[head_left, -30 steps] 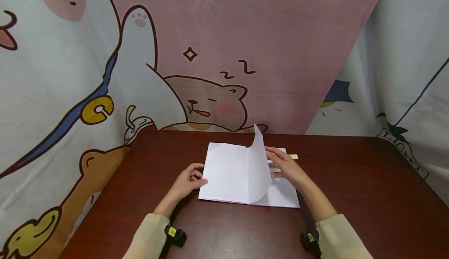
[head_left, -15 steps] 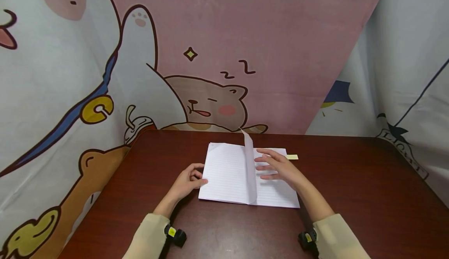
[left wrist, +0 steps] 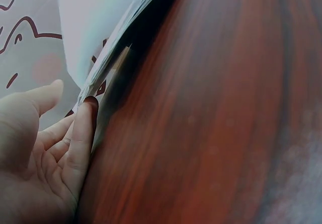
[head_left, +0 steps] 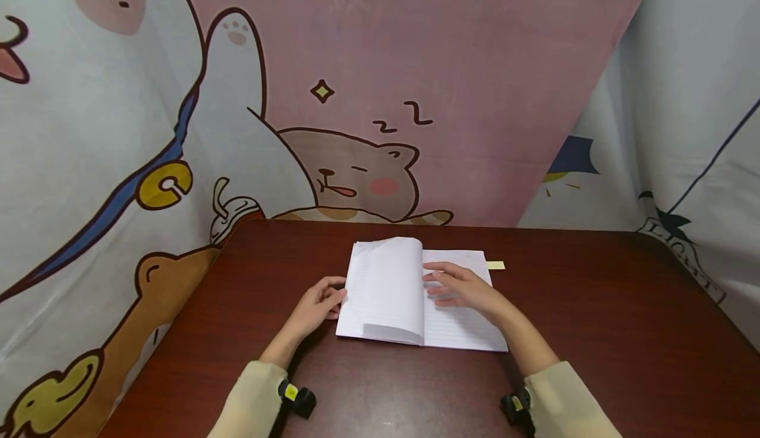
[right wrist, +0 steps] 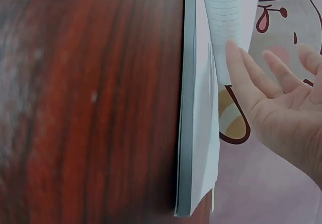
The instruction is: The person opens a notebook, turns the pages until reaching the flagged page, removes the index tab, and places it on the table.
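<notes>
An open notebook (head_left: 466, 334) with lined white pages lies on the brown table. One leaf (head_left: 392, 286) curves over its left half, the lower edge still raised. At the left edge is my left hand (head_left: 313, 307). In the left wrist view, this hand's fingers (left wrist: 80, 138) touch the notebook's edge from below, while the thumb (left wrist: 50, 95) stands apart from the paper. My right hand (head_left: 469, 291) hovers over the right page, fingers spread and holding nothing; in the right wrist view its fingertips (right wrist: 231, 48) are close to the curved leaf.
A pale yellow tab (head_left: 495, 265) sticks out from the notebook's right edge. Behind the table (head_left: 594, 332) hangs a cartoon-printed cloth (head_left: 475, 95). Each wrist wears a small black camera (head_left: 305, 402).
The upright leaf has swung over to the left and come down across the left page. My right hand has moved slightly left, and my left thumb has lifted off the page edge.
</notes>
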A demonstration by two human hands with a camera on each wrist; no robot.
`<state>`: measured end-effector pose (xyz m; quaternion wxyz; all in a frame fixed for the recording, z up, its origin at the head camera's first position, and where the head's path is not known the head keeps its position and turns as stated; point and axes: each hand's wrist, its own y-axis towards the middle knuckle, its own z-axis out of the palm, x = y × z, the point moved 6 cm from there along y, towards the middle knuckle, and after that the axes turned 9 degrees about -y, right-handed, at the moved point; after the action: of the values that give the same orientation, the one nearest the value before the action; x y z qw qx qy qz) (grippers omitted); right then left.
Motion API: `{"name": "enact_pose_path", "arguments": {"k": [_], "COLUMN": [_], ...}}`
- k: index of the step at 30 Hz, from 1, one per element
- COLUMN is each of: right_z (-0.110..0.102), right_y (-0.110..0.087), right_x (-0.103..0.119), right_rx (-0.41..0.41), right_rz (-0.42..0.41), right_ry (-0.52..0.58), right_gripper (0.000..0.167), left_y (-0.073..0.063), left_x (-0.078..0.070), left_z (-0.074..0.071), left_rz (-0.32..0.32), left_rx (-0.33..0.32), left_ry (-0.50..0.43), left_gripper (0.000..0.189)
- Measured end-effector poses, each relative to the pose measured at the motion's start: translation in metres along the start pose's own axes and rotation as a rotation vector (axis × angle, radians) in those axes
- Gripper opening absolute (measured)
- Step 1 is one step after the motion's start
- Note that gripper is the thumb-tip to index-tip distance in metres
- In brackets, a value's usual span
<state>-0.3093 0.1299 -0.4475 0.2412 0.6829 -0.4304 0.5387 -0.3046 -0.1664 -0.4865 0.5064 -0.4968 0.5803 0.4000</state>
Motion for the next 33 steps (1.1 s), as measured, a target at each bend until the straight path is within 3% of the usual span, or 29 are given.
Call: {"name": "enact_pose_path", "arguments": {"k": [9,17,26,30,33], "right_z": [0.009,0.015,0.019,0.021,0.022], "right_y": [0.004,0.005,0.007,0.010,0.010], "right_x": [0.000,0.001,0.003,0.003,0.002], "right_rx": [0.047,0.069,0.094,0.100,0.100], "right_rz": [0.018,0.025,-0.010,-0.014,-0.015], "right_ry": [-0.038,-0.044,-0.056,-0.061,-0.058], "right_gripper": [0.053,0.053,0.053,0.051,0.050], "left_y": [0.000,-0.011,0.000,-0.001,-0.005], "left_x": [0.000,-0.025,0.001,0.000,-0.010], "left_z": [-0.001,0.005,-0.001,-0.001,0.001], "left_rz": [-0.013,-0.008,0.006,0.016,0.026], "left_rx": [-0.016,-0.012,-0.001,0.026,0.045], "left_ry": [0.034,0.032,0.035,0.038,0.046], "left_gripper": [0.042,0.043,0.053,0.055,0.054]}}
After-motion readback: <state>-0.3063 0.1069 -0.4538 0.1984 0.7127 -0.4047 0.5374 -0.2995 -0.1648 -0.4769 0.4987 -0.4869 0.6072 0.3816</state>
